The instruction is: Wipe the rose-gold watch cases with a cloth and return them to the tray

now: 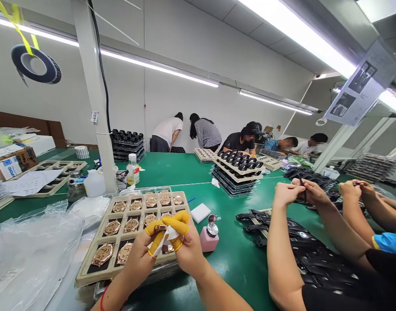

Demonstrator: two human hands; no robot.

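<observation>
Head view: left hand (141,255) and right hand (188,248) meet low centre, fingertips closed against each other, with yellow cots (176,219) on the fingers. Left hand pinches a copper part (160,228). Right hand pinches a white wipe (168,235) onto it. The part sits between the two sets of fingertips, mostly covered by fingers and wipe, with only an edge showing. Red band (102,298) on the left wrist.

Under and beyond both hands: tray (87,270) with more copper pieces lying flat in its cells. Just right of the right hand: pink bottle (208,238), upright. Beyond the bottle: white block (200,212) flat on the green table (236,259). Left of the left hand: crumpled clear bags (32,246), up against the tray's near-left side.

Well right of the right hand: co-worker's hands (295,192) closed on a black strap (303,188), forearms over a pile of straps (282,233). Can't tell the grip detail there, too small.
</observation>
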